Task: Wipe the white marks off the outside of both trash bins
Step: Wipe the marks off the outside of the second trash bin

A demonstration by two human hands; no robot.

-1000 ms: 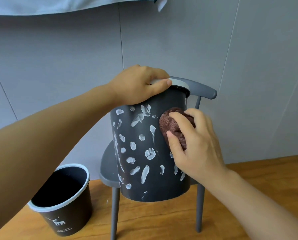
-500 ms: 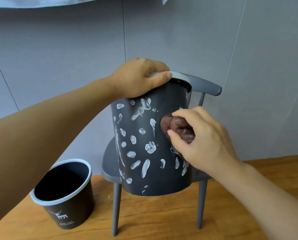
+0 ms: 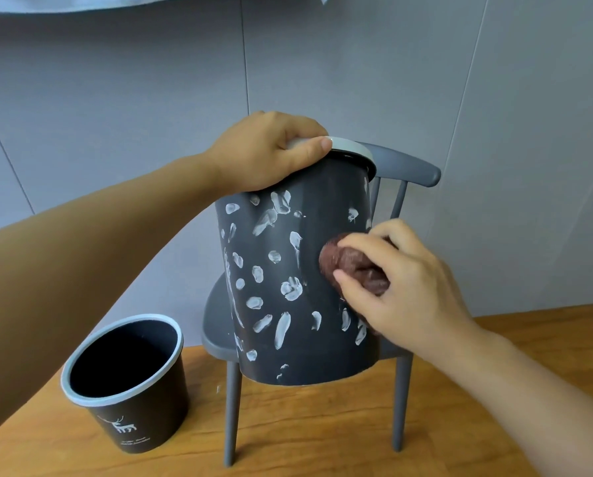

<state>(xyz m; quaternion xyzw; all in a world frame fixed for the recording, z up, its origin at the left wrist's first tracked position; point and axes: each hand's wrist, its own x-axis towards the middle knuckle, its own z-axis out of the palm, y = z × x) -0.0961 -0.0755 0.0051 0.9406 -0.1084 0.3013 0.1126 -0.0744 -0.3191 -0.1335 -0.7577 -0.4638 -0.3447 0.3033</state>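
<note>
**Right hand on the rag, most marks left**

My right hand (image 3: 401,287) is curled round a balled brown rag (image 3: 350,266), fingers and thumb pinching it, and I press it flat against the side of the dark bin (image 3: 308,352). The rag sits at mid-height on the bin's right part, just beside a band of wall that looks bare of white.

My left hand (image 3: 271,153) grips the bin's pale rim (image 3: 351,151), thumb lying along the edge and fingers bent over the top, so the bin is held tilted on the seat of a small grey chair (image 3: 215,325). Its base seems to overhang the seat's front edge.

From what shows, the job is at an early stage. Only the strip around the rag looks clean. White marks (image 3: 283,327) dot the rest of the facing wall: a cluster under my left hand, a scatter down the middle, a long streak along the left edge, several below my right hand near the base, and one or two above the rag near the rim. The far side is hidden, so I cannot say how it stands.

The second bin (image 3: 150,432) stands upright on the wooden floor (image 3: 322,452) to the left, apart from the chair. Its near side shows a printed deer and small lettering and no smears that I can make out; the rest of its outside is out of sight, so I judge it as not yet checked.
</note>
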